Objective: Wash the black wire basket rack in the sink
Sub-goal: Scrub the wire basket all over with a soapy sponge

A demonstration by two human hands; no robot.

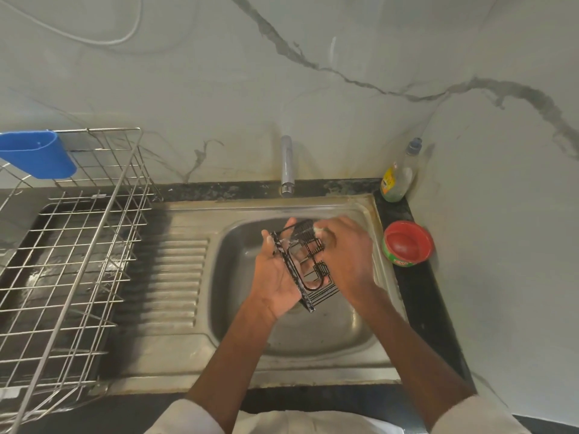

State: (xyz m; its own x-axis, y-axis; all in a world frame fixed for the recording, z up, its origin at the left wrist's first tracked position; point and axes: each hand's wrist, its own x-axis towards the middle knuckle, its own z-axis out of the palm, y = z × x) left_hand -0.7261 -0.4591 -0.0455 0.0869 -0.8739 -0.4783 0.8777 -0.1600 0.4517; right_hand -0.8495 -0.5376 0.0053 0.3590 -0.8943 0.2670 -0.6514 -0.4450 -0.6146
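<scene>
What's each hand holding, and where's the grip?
Left hand cradles the black wire rack by its left side frame, over the sink. Right hand presses something pale against its upper end; what it is cannot be told.

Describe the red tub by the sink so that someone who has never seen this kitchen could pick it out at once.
Start at the steel sink and go to the dark counter strip along its right edge. Two things stand there: a clear soap bottle in the back corner and, nearer the person, the red tub. It is the low, round, open one, red inside with a green band round its side.
</scene>
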